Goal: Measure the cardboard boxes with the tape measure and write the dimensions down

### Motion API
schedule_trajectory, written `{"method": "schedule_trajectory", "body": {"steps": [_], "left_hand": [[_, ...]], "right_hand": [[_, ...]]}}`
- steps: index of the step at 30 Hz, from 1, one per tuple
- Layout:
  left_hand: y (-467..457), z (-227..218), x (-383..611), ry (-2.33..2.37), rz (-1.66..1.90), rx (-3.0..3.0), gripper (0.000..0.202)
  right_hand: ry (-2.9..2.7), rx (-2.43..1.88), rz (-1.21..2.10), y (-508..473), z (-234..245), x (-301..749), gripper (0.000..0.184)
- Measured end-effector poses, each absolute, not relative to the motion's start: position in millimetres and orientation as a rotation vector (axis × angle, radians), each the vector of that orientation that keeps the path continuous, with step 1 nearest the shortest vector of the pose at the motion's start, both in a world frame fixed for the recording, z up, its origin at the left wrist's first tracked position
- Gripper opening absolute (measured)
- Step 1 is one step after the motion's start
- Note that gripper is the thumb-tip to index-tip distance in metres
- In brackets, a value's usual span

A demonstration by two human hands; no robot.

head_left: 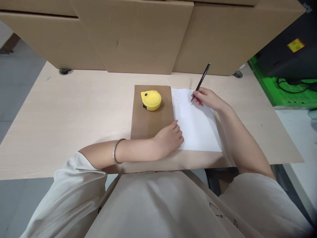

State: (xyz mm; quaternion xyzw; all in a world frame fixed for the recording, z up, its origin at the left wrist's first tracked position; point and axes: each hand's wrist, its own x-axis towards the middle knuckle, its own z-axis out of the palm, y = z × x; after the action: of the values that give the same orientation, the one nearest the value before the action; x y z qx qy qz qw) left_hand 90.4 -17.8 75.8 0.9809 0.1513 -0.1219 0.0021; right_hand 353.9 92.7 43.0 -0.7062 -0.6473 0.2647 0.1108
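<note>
My right hand (203,97) pinches a black pen (203,76), its tip down at the upper part of a white sheet of paper (198,125). My left hand (169,140) rests over the paper's lower left edge, fingers curled in and apparently holding nothing. Left of the sheet lies a brown cardboard piece (153,124), partly covered by my left forearm. On it sits a small yellow tape measure (152,100) with a black tab at its lower left. Any marks on the paper are too faint to read.
Large cardboard boxes (138,39) stand along the back of the light wooden table (74,105). At the right, a green crate (284,94) holds a dark box (292,46) and a black cable. Two round cable holes are near the table's back corners.
</note>
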Motion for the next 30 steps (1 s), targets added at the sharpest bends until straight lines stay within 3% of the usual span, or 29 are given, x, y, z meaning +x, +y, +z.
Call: {"method": "schedule_trajectory", "body": {"steps": [2, 7, 15, 22, 30], "left_hand": [[-10.6, 86.6, 99.4, 0.468, -0.450, 2.950, 0.052], [20.6, 98.5, 132.4, 0.589, -0.594, 2.700, 0.053], [40.3, 82.0, 164.7, 0.763, -0.710, 2.618, 0.058], [38.1, 80.4, 159.2, 0.772, -0.746, 2.621, 0.067], [38.4, 81.0, 161.2, 0.762, -0.810, 2.603, 0.073]], "right_hand": [[-1.722, -1.792, 0.977, 92.0, 38.4, 341.0, 0.014], [-1.429, -1.486, 1.171, 94.1, 8.8, 319.0, 0.024], [-1.431, -1.420, 1.136, 96.3, -17.2, 314.3, 0.057], [-1.445, -1.439, 0.968, 96.1, -22.2, 321.7, 0.042], [-1.481, -1.472, 1.039, 95.1, -21.4, 323.7, 0.044]]}}
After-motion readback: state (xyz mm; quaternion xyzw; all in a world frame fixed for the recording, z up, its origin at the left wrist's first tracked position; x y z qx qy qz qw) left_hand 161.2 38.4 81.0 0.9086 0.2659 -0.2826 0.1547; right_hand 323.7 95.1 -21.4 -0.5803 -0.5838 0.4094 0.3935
